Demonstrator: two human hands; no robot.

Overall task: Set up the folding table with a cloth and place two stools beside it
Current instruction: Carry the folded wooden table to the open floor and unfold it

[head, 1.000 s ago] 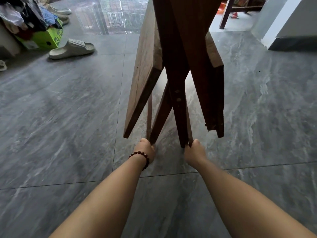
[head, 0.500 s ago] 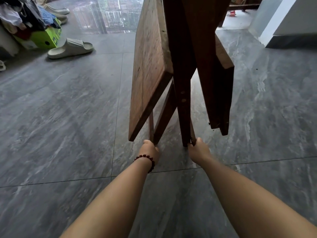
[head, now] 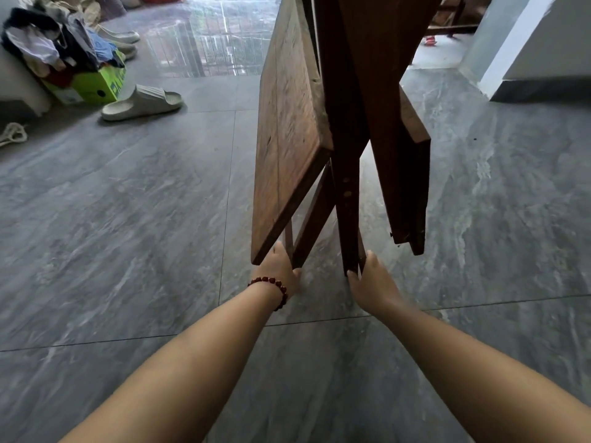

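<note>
Both hands (head: 281, 273) (head: 372, 282) seemingly round table legs (head: 348, 219)

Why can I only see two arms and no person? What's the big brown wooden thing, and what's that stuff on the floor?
The camera sits on the person's head and looks down, so you see only their own arms, just as they do. There is no machine here. The brown thing is a folding table, folded flat and standing tall. The left hand, with a bead bracelet on its wrist, grips the bottom of one leg. The right hand grips the bottom of another. Over on the left of the grey tiled floor are a pale slipper, a green box and a heap of clothes.
</note>
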